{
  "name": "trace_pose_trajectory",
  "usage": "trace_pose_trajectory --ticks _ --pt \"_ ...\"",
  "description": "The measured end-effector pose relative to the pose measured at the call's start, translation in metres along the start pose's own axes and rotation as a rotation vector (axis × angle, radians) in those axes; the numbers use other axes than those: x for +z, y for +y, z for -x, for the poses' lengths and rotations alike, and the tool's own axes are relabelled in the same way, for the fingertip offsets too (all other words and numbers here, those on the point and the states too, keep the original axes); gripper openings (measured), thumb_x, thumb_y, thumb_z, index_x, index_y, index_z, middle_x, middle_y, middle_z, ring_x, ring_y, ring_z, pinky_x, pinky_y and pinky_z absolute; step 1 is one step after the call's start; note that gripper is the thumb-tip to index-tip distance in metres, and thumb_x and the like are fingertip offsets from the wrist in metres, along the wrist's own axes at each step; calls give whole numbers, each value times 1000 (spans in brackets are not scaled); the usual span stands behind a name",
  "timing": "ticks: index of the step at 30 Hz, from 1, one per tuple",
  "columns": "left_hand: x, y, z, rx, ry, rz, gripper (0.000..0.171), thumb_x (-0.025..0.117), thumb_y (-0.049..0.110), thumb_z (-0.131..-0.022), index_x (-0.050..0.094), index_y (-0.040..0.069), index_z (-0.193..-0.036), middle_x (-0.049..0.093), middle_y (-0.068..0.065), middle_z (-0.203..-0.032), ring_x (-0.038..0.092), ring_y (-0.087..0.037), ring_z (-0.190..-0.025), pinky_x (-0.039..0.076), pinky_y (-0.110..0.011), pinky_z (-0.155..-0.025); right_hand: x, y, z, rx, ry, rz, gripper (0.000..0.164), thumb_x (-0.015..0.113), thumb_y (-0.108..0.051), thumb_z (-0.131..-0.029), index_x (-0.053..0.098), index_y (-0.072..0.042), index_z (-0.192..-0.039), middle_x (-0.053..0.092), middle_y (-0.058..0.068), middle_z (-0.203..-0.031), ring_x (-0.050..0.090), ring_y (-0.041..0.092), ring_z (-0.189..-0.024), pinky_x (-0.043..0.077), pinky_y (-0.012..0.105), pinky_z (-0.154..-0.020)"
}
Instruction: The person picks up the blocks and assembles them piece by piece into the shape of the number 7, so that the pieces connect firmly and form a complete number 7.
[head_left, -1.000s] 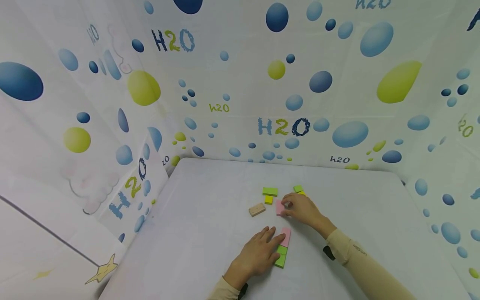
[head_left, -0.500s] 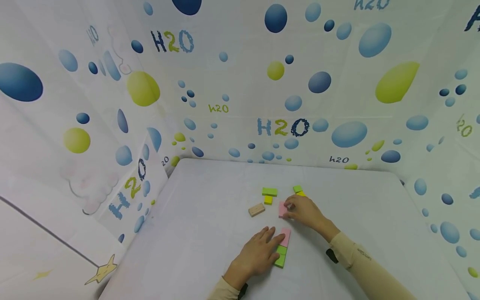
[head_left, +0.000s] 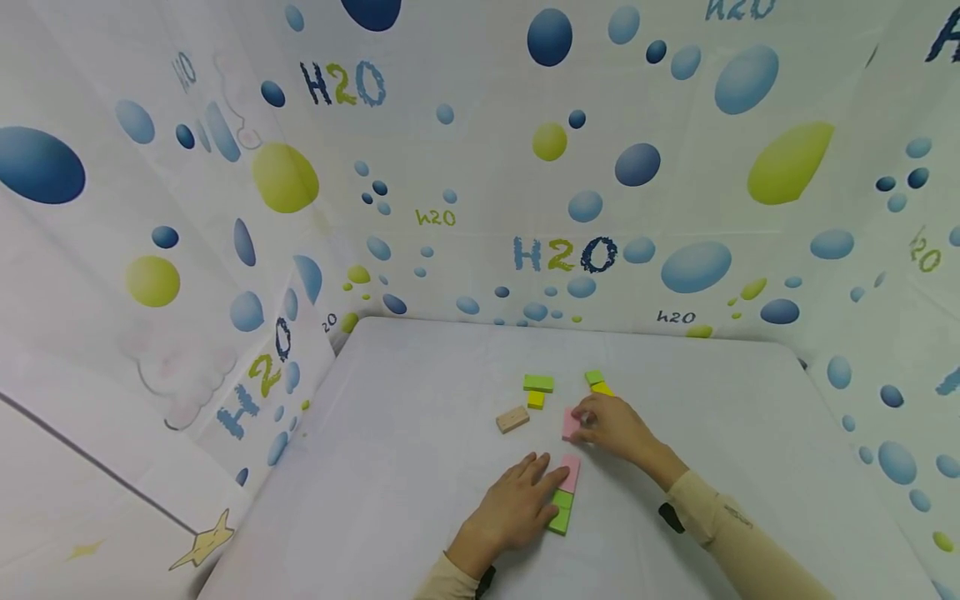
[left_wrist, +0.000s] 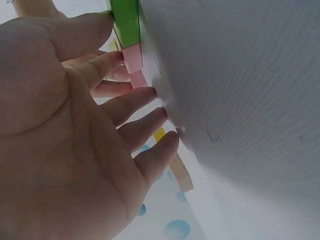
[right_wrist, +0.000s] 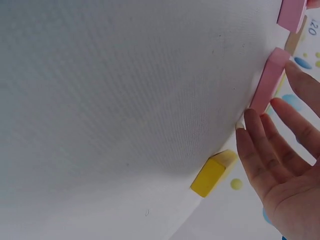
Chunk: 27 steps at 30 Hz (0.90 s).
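My right hand (head_left: 617,429) pinches a pink block (head_left: 568,423) between thumb and fingers, low over or on the white table; the right wrist view shows this pink block (right_wrist: 269,82) by the fingertips. Closer to me, a second pink block (head_left: 571,472) and several green blocks (head_left: 559,522) lie end to end in a row. My left hand (head_left: 513,507) lies along the left of that row, fingers spread. Its index fingertip touches the row's pink block (left_wrist: 133,57), and its thumb touches a green block (left_wrist: 127,22).
Behind the hands lie a bare wooden block (head_left: 513,419), a green block (head_left: 538,383) with a yellow block (head_left: 536,400) below it, and another green block (head_left: 594,377) next to a partly hidden yellow block (head_left: 602,389). A printed curtain (head_left: 480,167) surrounds the table's far edge.
My right hand has slid the pink block a little to the right and toward me, closer to the row. My left hand stays where it was.
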<state>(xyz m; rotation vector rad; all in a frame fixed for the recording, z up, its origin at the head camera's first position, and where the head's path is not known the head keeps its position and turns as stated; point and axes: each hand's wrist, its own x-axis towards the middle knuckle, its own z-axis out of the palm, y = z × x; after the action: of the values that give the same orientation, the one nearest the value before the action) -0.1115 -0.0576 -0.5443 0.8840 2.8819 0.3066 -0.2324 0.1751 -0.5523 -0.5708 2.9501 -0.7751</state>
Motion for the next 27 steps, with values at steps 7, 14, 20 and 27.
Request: trace_pose_trajectory --ticks 7,14,20,27 --pt "3 -1 -1 7 0 -17 54 60 38 -105 48 28 -157 46 -10 -161 43 -30 -149 41 -41 -118 -1 -3 6 13 -3 -18 39 93 -33 -79 78 -17 -111 73 -6 -106 64 12 -90 57 39 -86" --pt "4 -2 -1 6 -6 -14 54 59 39 -106 47 28 -158 45 -10 -161 42 -30 -149 41 -42 -118 -1 -4 10 17 -2 -12 37 92 -32 -79 79 -17 -110 72 -6 -105 64 14 -90 56 38 -84" --pt "5 -4 -1 8 -2 -20 55 59 39 -106 47 28 -158 45 -9 -161 43 -30 -149 41 -43 -118 0 -4 13 -8 7 -15 34 92 -32 -80 80 -16 -108 72 -4 -109 65 14 -91 56 38 -84" --pt "5 -4 -1 4 -2 -23 55 58 39 -106 46 28 -158 45 -9 -162 42 -30 -149 42 -43 -117 3 -3 16 -5 20 -26 34 92 -32 -79 81 -17 -108 72 -4 -110 65 14 -92 58 38 -85"
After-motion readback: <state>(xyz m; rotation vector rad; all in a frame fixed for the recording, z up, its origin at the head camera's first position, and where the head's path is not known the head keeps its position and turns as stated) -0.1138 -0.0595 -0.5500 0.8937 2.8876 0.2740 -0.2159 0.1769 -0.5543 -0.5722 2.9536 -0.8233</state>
